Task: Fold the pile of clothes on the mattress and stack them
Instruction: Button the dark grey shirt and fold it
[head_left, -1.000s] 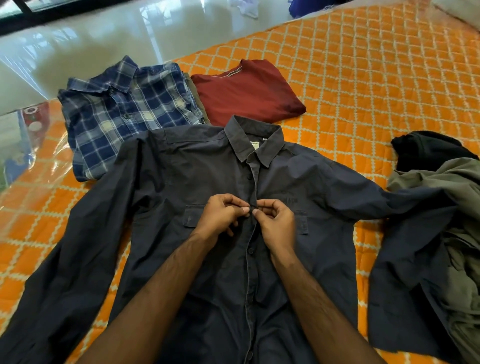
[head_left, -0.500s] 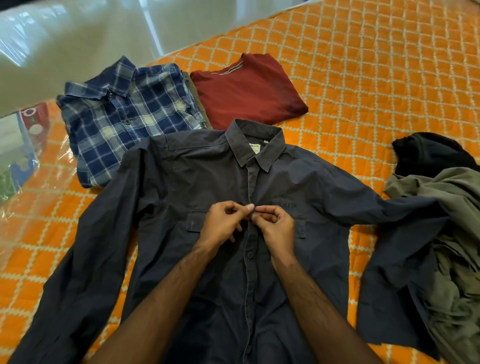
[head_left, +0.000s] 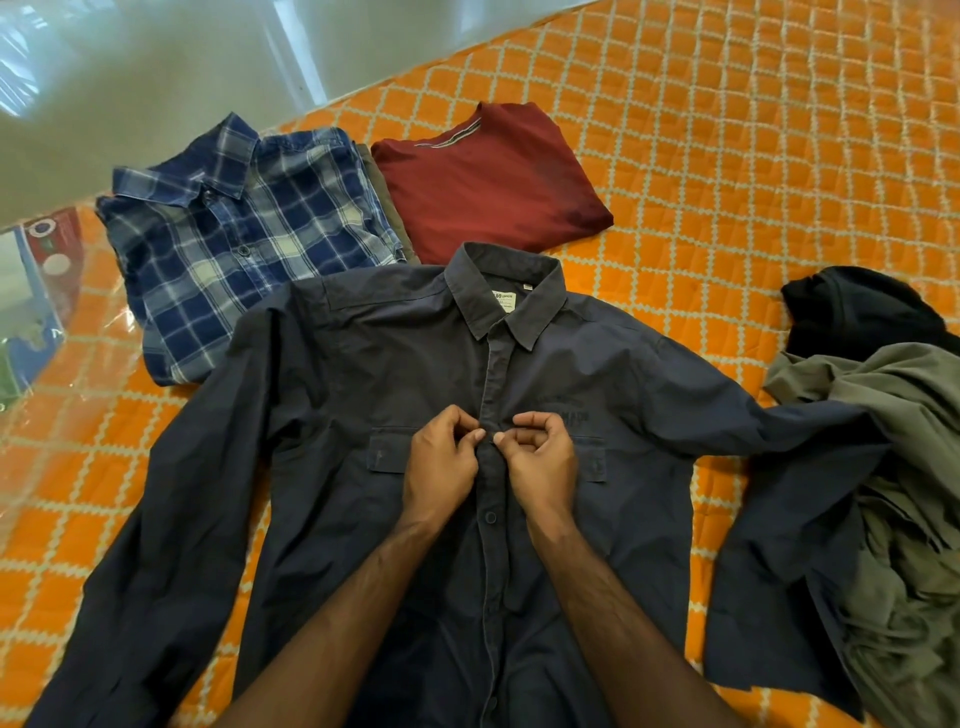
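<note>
Far left we see a folded blue plaid shirt (head_left: 244, 249) on the orange quilted mattress (head_left: 753, 156), with a folded maroon t-shirt (head_left: 488, 182) just beside it. Centre: dark grey shirt (head_left: 363, 415) lies flat, front up, sleeves spread. Left hand (head_left: 441, 462) and right hand (head_left: 540, 457), fingers curled, each pinch the shirt's button placket at chest level, fingertips nearly touching. Right edge: unfolded pile, black garment (head_left: 852, 312) above olive clothes (head_left: 893, 493).
</note>
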